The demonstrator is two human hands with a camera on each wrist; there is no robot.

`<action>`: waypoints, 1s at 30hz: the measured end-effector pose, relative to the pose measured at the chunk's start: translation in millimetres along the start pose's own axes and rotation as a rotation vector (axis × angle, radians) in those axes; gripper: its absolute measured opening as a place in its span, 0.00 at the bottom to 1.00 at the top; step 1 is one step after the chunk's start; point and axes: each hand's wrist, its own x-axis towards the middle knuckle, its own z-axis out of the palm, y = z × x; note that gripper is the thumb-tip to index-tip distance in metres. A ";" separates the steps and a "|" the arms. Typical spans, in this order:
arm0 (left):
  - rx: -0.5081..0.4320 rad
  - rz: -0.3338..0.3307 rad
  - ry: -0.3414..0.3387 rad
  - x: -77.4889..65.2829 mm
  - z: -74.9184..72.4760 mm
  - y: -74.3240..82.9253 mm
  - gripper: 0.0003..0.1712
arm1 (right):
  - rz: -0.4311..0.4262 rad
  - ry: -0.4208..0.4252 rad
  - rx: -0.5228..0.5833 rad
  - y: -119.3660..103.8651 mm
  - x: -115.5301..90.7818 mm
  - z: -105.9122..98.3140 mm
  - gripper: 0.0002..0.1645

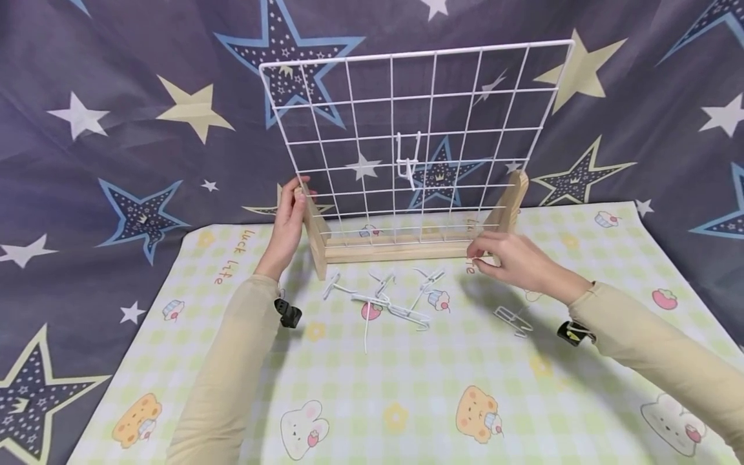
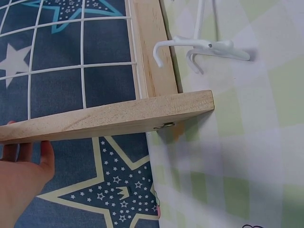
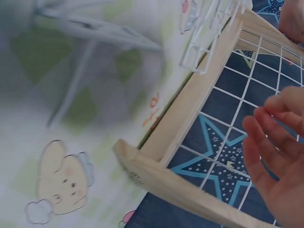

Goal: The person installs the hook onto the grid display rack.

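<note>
A white wire grid panel (image 1: 413, 116) stands upright in a wooden stand (image 1: 401, 252). My left hand (image 1: 287, 223) grips the left side post (image 2: 109, 116), fingers on both sides of the wood. Near the lower end of the right side post (image 1: 509, 200) is my right hand (image 1: 511, 258). Its fingers (image 3: 266, 137) are loosely curled, thumb close to the index fingertip, and I see nothing between them. One white double-pronged hook (image 1: 409, 161) hangs at mid-grid. Several white wire hooks (image 1: 380, 303) lie in front of the stand, and another hook (image 1: 513, 321) lies apart to the right.
A tablecloth (image 1: 349, 407) with green checks and cartoon animals covers the table. Behind the stand hangs a dark curtain (image 1: 145, 39) printed with stars. Each wrist wears a black strapped device (image 1: 287, 313).
</note>
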 end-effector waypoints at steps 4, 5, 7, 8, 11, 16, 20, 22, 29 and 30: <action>0.010 0.015 -0.002 0.5 0.4 -0.4 0.22 | 0.001 -0.117 0.079 1.4 -8.9 -0.9 0.13; 0.010 0.017 -0.002 0.8 0.4 -0.1 0.22 | -0.001 -0.148 0.103 1.8 -11.1 -0.8 0.14; 0.007 0.008 -0.003 0.9 0.5 2.6 0.22 | -0.006 -0.217 0.158 2.7 -15.9 -0.7 0.15; 0.006 0.004 -0.004 0.5 0.9 4.7 0.22 | -0.010 -0.248 0.184 3.5 -18.6 -0.3 0.15; 0.010 -0.016 -0.010 -2.4 3.1 16.0 0.22 | -0.013 -0.343 0.279 5.8 -26.6 0.6 0.16; 0.032 -0.033 -0.014 -7.1 6.2 29.3 0.22 | -0.001 -0.428 0.384 7.6 -37.8 0.6 0.18; 0.033 -0.033 -0.011 -7.6 6.2 30.5 0.22 | 0.012 -0.444 0.379 8.3 -45.1 0.4 0.18; 0.030 -0.028 -0.011 -7.6 5.9 30.1 0.21 | 0.014 -0.449 0.395 8.9 -48.3 0.6 0.19; 0.027 -0.021 -0.012 -7.5 6.5 30.3 0.21 | 0.048 -0.462 0.472 16.5 -61.0 0.8 0.23; 0.028 -0.021 -0.014 -7.4 6.5 30.4 0.21 | 0.047 -0.455 0.478 18.6 -63.2 1.1 0.23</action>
